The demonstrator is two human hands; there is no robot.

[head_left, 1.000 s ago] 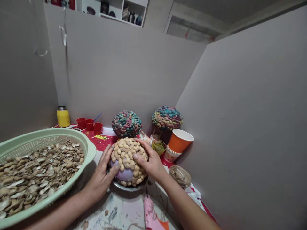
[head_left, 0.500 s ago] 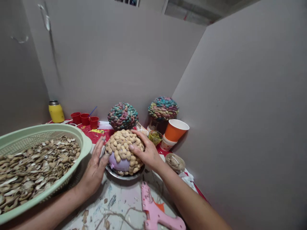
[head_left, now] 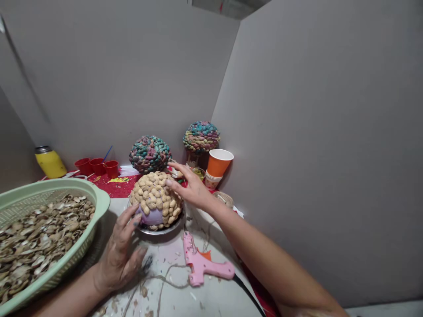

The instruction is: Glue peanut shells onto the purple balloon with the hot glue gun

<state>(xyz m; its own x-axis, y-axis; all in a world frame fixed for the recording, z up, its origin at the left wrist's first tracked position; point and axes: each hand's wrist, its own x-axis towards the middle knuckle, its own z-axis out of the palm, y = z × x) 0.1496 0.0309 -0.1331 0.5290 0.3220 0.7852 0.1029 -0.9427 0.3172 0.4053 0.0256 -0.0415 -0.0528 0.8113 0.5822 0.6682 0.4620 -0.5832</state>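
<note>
A lilac balloon [head_left: 152,217], mostly covered in peanut shells [head_left: 155,191], rests in a shallow metal bowl [head_left: 158,231]. My left hand [head_left: 120,251] is at its lower left, fingers apart, with the fingertips by the bare lilac patch; whether they touch it I cannot tell. My right hand [head_left: 191,187] is at the upper right of the ball, fingers stretched out, the thumb at the shells. Nothing is gripped in either hand. Nearer to me, a pink glue gun [head_left: 201,264] lies on the table with its cord trailing.
On the left stands a green basket [head_left: 102,204] of shell halves [head_left: 42,237]. Behind are two painted shell balls [head_left: 150,154], red cups [head_left: 97,166], a yellow bottle [head_left: 51,163] and an orange paper cup [head_left: 218,165]. Grey panels [head_left: 297,132] enclose the table.
The view has swung right. My left hand has drawn back and lower with fingers more spread. My right hand has loosened from the top of the shells, its fingers lifted.
</note>
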